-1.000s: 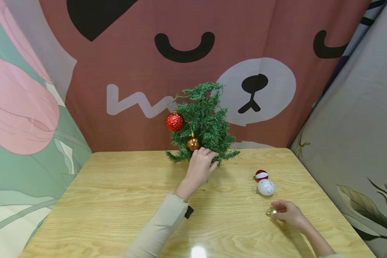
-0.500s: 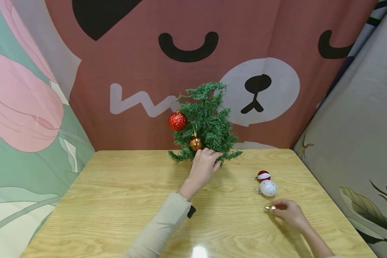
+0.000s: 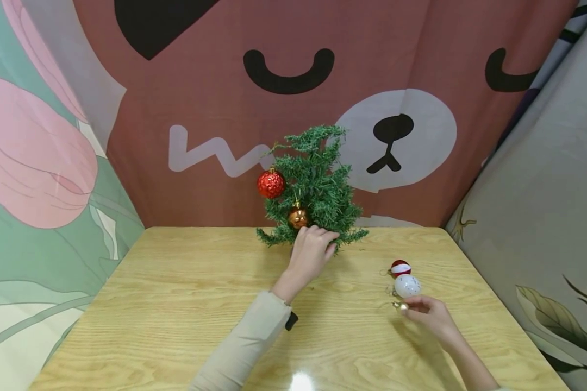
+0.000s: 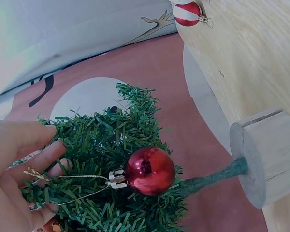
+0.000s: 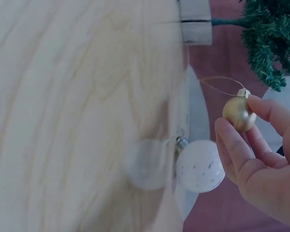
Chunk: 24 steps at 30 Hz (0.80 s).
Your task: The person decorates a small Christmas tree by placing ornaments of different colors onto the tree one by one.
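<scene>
A small green Christmas tree (image 3: 323, 184) stands at the table's far edge. My left hand (image 3: 309, 252) holds the tip of a lower front branch, between thumb and fingers. Beside those fingers, a shiny red bauble (image 4: 151, 170) hangs by a gold string in the left wrist view; the hand hides it in the head view. My right hand (image 3: 432, 317) pinches a small gold bauble (image 5: 238, 113) above the table, its string loop trailing free. Close by lie a white speckled bauble (image 3: 407, 285) and a red-and-white striped bauble (image 3: 400, 267).
On the tree's left side hang a textured red bauble (image 3: 271, 183) and a copper bauble (image 3: 298, 216). A wooden block base (image 4: 266, 154) carries the trunk. Behind the wooden table (image 3: 186, 304) rises a printed bear curtain (image 3: 200, 98); more cloth hangs at both sides.
My right hand has lifted the gold bauble and moved slightly away from me, toward the white bauble. The left hand stays at the branch. The head view has shifted slightly.
</scene>
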Each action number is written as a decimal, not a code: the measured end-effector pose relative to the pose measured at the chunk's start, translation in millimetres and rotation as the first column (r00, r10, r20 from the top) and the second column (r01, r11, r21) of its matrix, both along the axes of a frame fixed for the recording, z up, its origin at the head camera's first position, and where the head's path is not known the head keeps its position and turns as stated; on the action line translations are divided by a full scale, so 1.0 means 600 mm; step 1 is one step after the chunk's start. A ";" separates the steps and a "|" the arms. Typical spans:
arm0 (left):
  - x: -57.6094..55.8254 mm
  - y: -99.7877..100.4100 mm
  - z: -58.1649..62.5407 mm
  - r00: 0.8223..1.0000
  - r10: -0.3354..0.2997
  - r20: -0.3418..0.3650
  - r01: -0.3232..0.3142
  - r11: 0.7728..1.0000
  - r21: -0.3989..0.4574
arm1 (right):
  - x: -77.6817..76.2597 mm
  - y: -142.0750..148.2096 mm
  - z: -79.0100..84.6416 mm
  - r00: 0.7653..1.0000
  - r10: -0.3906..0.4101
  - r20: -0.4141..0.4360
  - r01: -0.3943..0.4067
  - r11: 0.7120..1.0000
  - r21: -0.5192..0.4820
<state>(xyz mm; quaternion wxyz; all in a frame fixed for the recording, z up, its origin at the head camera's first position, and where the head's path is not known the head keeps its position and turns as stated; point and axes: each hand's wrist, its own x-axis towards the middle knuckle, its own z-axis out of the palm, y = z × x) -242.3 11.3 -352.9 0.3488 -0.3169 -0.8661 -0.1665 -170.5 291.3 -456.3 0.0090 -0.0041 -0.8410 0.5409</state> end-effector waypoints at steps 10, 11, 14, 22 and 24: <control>0.000 0.001 -0.001 1.000 -0.014 -0.011 0.014 1.000 0.019 | -0.022 -0.015 -0.016 0.974 0.091 -0.207 -0.137 0.966 -0.221; 0.000 0.001 -0.001 1.000 -0.015 -0.009 0.016 1.000 0.020 | -0.026 -0.015 -0.020 0.970 0.094 -0.223 -0.148 0.960 -0.240; 0.000 0.001 -0.001 1.000 -0.015 -0.002 0.015 1.000 0.013 | -0.031 -0.021 -0.019 0.961 0.109 -0.253 -0.172 0.955 -0.243; 0.000 0.001 0.000 1.000 -0.011 0.015 0.011 1.000 0.004 | -0.018 -0.072 0.053 0.972 0.060 -0.226 -0.100 0.981 -0.166; 0.000 0.001 0.000 1.000 -0.013 0.016 0.013 1.000 0.003 | -0.018 -0.079 0.063 0.975 0.061 -0.212 -0.097 0.982 -0.164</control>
